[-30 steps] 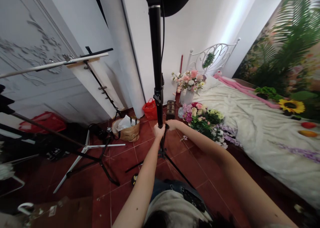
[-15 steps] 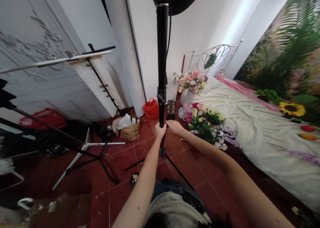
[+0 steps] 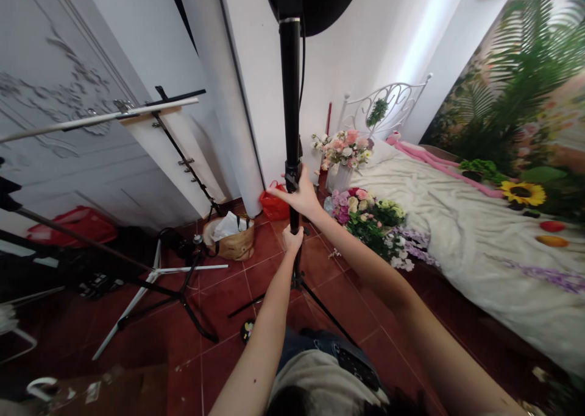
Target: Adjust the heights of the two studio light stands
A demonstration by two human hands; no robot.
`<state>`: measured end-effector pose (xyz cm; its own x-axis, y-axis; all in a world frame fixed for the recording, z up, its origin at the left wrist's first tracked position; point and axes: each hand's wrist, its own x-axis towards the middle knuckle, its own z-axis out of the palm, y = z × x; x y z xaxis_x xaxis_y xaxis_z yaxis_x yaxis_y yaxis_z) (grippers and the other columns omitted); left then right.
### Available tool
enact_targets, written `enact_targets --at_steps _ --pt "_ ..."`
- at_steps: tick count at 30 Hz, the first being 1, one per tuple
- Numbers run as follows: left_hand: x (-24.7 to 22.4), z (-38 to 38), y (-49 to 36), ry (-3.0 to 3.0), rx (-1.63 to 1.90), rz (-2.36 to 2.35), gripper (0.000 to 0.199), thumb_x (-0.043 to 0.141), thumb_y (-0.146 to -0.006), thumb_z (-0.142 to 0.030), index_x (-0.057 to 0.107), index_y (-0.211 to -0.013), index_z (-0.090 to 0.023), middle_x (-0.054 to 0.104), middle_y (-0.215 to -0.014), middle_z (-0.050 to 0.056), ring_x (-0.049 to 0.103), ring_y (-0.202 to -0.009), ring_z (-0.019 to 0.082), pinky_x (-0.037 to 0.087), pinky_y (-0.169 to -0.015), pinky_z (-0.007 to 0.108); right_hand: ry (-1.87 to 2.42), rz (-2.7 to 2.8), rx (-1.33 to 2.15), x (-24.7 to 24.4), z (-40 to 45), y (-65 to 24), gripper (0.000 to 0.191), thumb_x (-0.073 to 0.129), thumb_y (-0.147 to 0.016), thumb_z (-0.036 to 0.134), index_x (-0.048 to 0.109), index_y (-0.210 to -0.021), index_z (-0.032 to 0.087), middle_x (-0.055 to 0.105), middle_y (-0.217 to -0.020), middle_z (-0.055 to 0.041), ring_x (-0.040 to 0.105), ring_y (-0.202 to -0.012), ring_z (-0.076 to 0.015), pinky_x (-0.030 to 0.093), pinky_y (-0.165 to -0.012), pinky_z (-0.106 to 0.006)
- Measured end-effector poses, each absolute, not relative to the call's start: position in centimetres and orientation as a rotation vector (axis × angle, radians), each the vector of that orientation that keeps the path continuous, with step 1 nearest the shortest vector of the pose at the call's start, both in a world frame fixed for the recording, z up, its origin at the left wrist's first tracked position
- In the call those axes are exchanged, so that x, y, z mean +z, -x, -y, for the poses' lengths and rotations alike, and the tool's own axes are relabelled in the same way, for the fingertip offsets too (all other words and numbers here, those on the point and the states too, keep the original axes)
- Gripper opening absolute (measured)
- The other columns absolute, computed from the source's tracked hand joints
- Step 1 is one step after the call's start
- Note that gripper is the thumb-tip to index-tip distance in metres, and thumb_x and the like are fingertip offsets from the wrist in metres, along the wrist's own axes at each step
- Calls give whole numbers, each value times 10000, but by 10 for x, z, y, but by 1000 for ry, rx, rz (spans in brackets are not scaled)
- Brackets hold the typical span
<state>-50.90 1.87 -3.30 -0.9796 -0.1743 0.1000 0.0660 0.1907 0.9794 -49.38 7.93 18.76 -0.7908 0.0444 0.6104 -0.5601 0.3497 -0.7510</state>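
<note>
The person's left hand [image 3: 291, 240] was clenched around the pole of a black light stand [image 3: 289, 87], and the right hand [image 3: 297, 198] grasped it just above, at a clamp [image 3: 292, 178]. Above the grip, the stand rose upright to a black softbox [image 3: 311, 2]. Just behind the grip sat a red bag [image 3: 274, 204]; to its right lay flowers [image 3: 361, 218], and to its left a woven bag [image 3: 229, 239].
</note>
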Motion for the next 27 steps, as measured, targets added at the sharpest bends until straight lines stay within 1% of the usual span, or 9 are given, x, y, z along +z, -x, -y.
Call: enact_targets --at_steps 2,5,7,9,11,13,16,23,27 --pt "-33 -17 508 -104 -1923 2277 164 631 -628 -302 615 -671 -144 620 -620 36 599 -614 167 451 -572 254 -372 2050 1451 190 -71 498 641 583 -808 489 288 -1280 172 570 -978 -74 598 -876 -201 498 -835 -400" --pt "-33 -13 504 -68 -2024 2270 207 649 -636 -337 609 -704 -145 607 -608 16 597 -613 158 466 -598 263 -458 2040 1450 187 -75 504 521 551 -830 449 340 -1219 173 565 -906 -48 589 -802 -181 503 -812 -380" --pt "-32 -9 498 11 -2080 2226 268 674 -640 -362 609 -787 -148 622 -667 14 602 -645 146 477 -644 264 -558 2030 1467 185 -82 507 478 552 -827 433 365 -1187 181 562 -891 -32 579 -770 -164 505 -797 -362" --pt "-32 -4 492 102 -2093 2172 387 713 -624 -375 596 -922 -157 641 -765 21 610 -707 137 482 -704 265 -612 2022 1479 186 -86 508 434 557 -821 424 393 -1146 188 563 -887 -24 572 -758 -153 505 -795 -353" --pt "-34 0 487 158 -2060 2164 463 745 -603 -376 583 -981 -165 646 -841 33 613 -772 139 478 -760 272 -608 2016 1469 188 -86 507 396 562 -816 416 414 -1108 193 564 -893 -24 570 -768 -153 503 -805 -352" --pt "-38 3 485 156 -2031 2207 413 751 -601 -377 602 -918 -159 649 -857 43 614 -810 154 474 -792 285 -547 2008 1448 189 -82 504 383 558 -818 407 410 -1103 197 565 -894 -26 574 -778 -159 503 -807 -356" --pt "-46 4 487 117 -2070 2251 328 734 -627 -375 609 -835 -154 655 -830 44 618 -809 168 479 -785 296 -408 2012 1433 189 -72 498 406 539 -833 384 365 -1147 196 571 -889 -39 588 -771 -177 508 -781 -362" --pt "-57 4 492 167 -2216 2194 383 728 -616 -222 603 -974 -169 679 -946 60 631 -864 176 486 -801 301 -186 2049 1396 164 -57 491 518 530 -818 304 262 -1238 158 591 -982 -114 612 -848 -228 500 -777 -387" --pt "-53 5 492 163 -2238 2186 347 702 -611 -179 614 -946 -158 688 -961 63 640 -887 181 487 -819 301 -200 2135 1371 136 -60 487 470 524 -810 294 281 -1190 162 591 -979 -109 611 -855 -220 499 -778 -377"
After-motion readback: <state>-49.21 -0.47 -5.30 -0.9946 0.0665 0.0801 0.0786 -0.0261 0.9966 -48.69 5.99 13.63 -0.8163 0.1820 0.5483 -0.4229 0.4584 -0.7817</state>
